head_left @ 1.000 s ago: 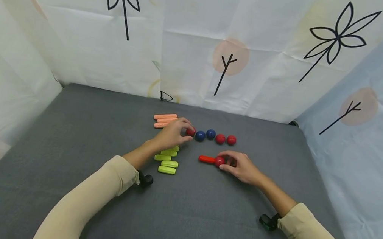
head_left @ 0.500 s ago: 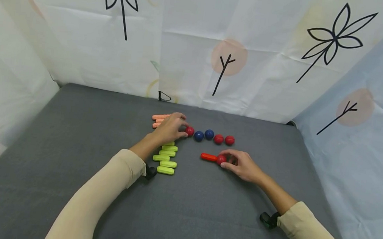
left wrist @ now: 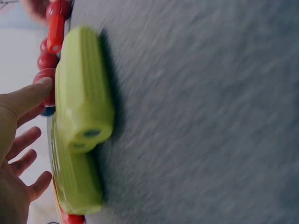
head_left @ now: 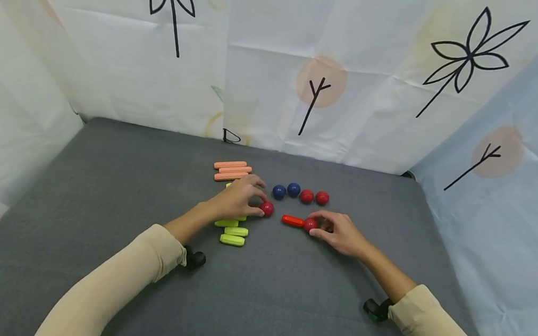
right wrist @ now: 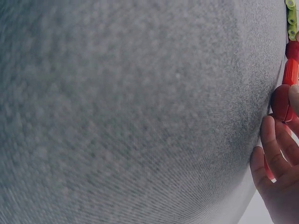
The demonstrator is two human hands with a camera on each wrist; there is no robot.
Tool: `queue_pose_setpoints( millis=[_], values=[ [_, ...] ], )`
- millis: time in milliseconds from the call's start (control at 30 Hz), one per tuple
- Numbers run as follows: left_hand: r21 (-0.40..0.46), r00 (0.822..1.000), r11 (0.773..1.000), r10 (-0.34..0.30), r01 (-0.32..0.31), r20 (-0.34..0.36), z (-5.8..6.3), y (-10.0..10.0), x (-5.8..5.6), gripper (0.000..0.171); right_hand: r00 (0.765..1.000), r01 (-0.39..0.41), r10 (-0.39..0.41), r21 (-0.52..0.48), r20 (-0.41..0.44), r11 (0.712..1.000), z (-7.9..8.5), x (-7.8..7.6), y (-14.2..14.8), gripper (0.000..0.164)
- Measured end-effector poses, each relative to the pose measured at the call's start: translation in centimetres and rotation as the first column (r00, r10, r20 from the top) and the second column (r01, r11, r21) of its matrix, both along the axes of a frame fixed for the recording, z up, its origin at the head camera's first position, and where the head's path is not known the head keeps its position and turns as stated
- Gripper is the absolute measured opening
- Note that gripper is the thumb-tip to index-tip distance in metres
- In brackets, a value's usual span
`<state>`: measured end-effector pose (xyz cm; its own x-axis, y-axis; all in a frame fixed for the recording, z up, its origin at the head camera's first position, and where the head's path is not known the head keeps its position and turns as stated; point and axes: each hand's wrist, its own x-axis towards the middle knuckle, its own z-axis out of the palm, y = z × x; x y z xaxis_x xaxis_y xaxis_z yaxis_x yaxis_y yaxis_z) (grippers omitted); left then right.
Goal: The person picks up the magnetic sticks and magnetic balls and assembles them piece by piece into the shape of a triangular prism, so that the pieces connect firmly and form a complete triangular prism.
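Note:
My left hand (head_left: 239, 198) pinches a red ball (head_left: 267, 208) between thumb and fingers, close to the table and left of an orange-red stick (head_left: 292, 221). In the left wrist view the thumb lies on that ball, behind large yellow-green ridged sticks (left wrist: 86, 88). My right hand (head_left: 340, 233) grips another red ball (head_left: 310, 224) at the stick's right end; ball and stick sit end to end. The right wrist view has this ball (right wrist: 280, 102) under the thumb, with the stick (right wrist: 290, 72) beyond it.
Behind the hands, two blue balls (head_left: 279, 192) and two red balls (head_left: 314, 197) form a row. Salmon sticks (head_left: 230, 164) lie at the back left. A column of yellow-green sticks (head_left: 232, 239) is partly under the left hand. White patterned cloth (head_left: 269, 56) walls the grey table (head_left: 166, 298).
The left hand has taken its red ball from the left end of the row and brought it nearer, toward the stick. The right hand shifted the stick and ball slightly, then stayed still.

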<state>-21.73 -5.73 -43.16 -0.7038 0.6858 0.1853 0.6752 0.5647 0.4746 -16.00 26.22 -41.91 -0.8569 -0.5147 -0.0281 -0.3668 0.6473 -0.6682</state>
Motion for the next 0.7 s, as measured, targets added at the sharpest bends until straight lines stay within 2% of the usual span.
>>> queue_pose_setpoints(
  millis=[200,433,567,700],
  values=[
    [-0.005,1.000,1.000,-0.012,0.012,0.011,-0.1,1.0,1.0,0.029,1.000,0.011,-0.011,-0.001,-0.013,1.000,0.0,0.3,-0.1,0.035],
    [0.014,1.000,1.000,-0.028,0.028,-0.005,-0.2,2.0,1.3,0.029,0.999,0.025,-0.026,-0.022,-0.025,0.999,-0.6,0.2,-0.2,0.036],
    [0.008,1.000,1.000,-0.020,0.020,-0.013,-0.4,2.2,1.3,0.030,0.998,-0.054,0.053,-0.033,-0.037,0.998,-0.5,0.3,-0.1,0.047],
    [-0.008,0.999,0.999,-0.037,0.037,-0.017,-0.5,2.2,1.4,0.032,0.988,-0.154,0.153,-0.065,-0.020,0.986,-0.1,0.5,0.3,0.042]
  ],
)
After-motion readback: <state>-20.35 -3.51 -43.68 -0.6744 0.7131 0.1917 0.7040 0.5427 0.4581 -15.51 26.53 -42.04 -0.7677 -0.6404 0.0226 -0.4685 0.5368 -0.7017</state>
